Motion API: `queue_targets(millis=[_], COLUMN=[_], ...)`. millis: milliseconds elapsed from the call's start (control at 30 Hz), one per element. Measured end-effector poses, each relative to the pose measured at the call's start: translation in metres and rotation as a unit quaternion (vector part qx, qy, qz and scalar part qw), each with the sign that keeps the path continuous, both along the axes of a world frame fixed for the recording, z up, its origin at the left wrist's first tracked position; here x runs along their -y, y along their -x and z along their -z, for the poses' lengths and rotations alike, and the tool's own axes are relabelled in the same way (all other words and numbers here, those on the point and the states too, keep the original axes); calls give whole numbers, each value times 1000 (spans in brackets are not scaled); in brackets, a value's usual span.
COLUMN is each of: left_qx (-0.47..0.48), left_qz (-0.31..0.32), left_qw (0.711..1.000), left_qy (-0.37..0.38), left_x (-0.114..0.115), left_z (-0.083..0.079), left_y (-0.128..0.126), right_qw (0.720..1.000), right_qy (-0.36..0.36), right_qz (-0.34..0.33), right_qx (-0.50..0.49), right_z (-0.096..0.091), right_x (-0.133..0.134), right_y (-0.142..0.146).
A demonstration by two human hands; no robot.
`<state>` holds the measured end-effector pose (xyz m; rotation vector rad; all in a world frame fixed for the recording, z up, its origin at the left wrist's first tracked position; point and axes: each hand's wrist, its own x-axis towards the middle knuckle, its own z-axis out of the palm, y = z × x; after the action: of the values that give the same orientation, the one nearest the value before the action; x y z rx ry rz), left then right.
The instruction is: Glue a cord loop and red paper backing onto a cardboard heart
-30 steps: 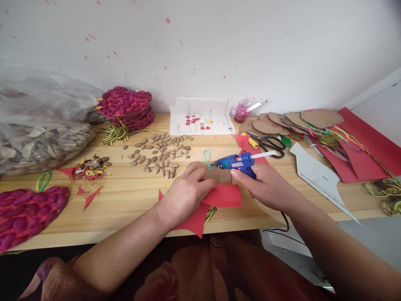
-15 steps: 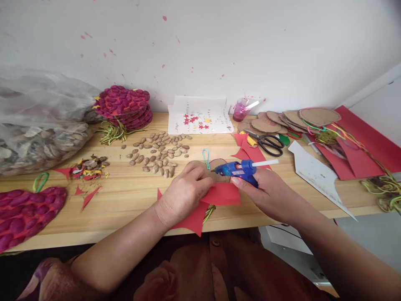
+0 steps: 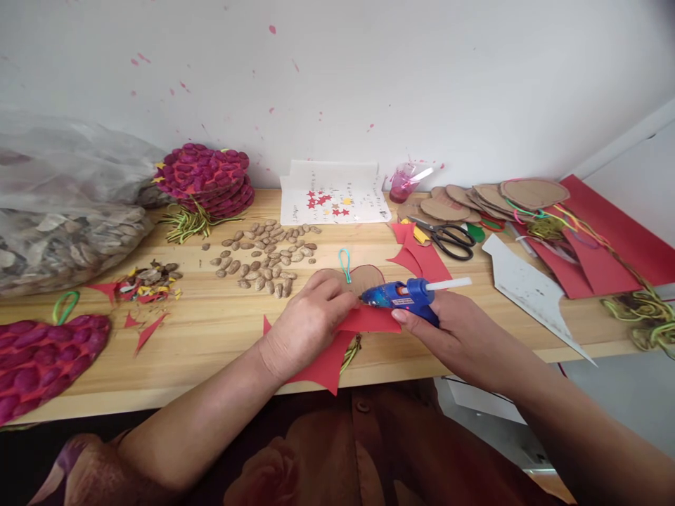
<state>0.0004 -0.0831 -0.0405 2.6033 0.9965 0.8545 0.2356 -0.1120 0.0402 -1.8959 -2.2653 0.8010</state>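
My right hand (image 3: 464, 337) is closed around a blue glue gun (image 3: 403, 296), with a white glue stick (image 3: 448, 283) poking from its back. Its nozzle points left, close to my left fingertips. My left hand (image 3: 316, 320) is closed on red paper (image 3: 369, 320), folded up over a heart-shaped cardboard piece (image 3: 369, 277); the fingertips are partly hidden. A turquoise loop (image 3: 344, 263) stands at the top of the cardboard. Green-yellow strings (image 3: 351, 355) show below the paper.
Loose peanuts (image 3: 264, 256) lie left of centre. Black scissors (image 3: 451, 239) and red paper scraps (image 3: 422, 256) are at right. A stack of purple peanut-covered pieces (image 3: 205, 179), a bag (image 3: 68, 225), a cup of pink liquid (image 3: 401, 186) and cardboard cutouts (image 3: 535, 193) stand along the back.
The glue gun has shifted slightly down, its nozzle now nearer the red paper's edge by my left fingertips. The raised flap of paper shows less height. The whole view has shifted slightly.
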Motion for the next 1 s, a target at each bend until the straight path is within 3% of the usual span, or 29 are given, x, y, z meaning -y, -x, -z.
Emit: queue_targets(millis=[233,533,700,767,867,933,1000], left_qx=[1,4,28,38,63,89,114], left_qz=[-11,-21,-47,-69,-100,-108,-110], left_qw=[1000,1000,998,995,991,988,986], left_qy=[9,15,38,57,66,62,58], left_x=[0,0,1,1,1,1,1], left_z=[-1,-2,0,0,2,4,4], left_y=[-1,-1,-3,-3,-3,-3,-3], right_qw=[999,1000,999,995,970,928,878], right_qy=[8,17,-48,-79,-62,-32,1], right_qz=[4,-12,12,39,149,224,248], right_qx=[36,6,-1,-46,-182,-297,-409], right_z=[0,-5,-1,3,9,12,14], right_x=[5,2,-4,-5,-5,-5,-5], right_y=[-1,-1,3,3,0,-3,-3])
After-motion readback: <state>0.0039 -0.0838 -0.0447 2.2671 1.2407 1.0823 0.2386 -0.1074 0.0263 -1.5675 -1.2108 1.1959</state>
